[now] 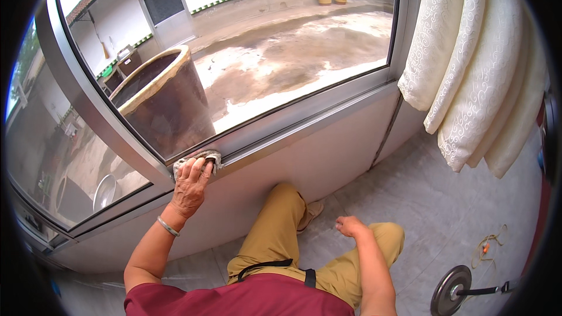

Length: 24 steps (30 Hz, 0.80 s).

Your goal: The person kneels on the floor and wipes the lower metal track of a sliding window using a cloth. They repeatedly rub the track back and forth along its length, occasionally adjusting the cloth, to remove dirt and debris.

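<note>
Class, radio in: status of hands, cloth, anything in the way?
Left hand: fingers on grey cloth. Cloth against window frame, lower corner. Right hand: curled near right knee. Cream curtain hangs off right, apart from cloth.

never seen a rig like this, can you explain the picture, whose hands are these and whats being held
There's no machine here: these are a person's own bare hands. The one picture comes from a wide fisheye camera on their head, looking down, so straight edges bend and the corners go black.

The left hand holds a cloth against the lower corner of a metal window frame. The right hand is loosely curled, with nothing clearly visible in it.

On the floor, at lower right, are a dark disc and a cord. Beyond the glass stands a big pot.
</note>
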Motion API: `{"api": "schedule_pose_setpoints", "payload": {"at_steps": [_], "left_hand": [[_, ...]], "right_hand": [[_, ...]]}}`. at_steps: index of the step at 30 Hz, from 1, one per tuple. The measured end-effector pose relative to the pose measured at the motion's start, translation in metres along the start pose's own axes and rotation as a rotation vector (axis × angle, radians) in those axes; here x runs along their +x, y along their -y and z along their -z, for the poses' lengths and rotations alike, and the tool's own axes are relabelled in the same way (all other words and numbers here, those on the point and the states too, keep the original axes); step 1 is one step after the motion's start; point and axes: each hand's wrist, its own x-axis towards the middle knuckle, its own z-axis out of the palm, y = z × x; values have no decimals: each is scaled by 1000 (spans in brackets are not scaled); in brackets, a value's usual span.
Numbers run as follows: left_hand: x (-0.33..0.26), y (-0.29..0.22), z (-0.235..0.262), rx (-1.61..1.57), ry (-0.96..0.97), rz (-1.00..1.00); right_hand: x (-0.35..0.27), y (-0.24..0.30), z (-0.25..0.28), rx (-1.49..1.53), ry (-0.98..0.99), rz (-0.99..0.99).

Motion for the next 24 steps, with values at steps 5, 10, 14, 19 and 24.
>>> {"api": "schedule_pose_setpoints", "payload": {"at_steps": [5,10,14,19,24], "left_hand": [[14,12,6,-72,-238,4],[31,3,-12,-3,-391,125],[39,4,2,-49,-266,139],[37,14,1,21,-217,44],[50,14,-8,7,-264,28]], "right_hand": [[2,-19,2,3,-48,-2],[1,-9,20,-111,-45,-11],[6,-13,15,-69,-45,25],[10,-18,4,-61,-82,85],[7,-6,11,-98,-39,88]]}}
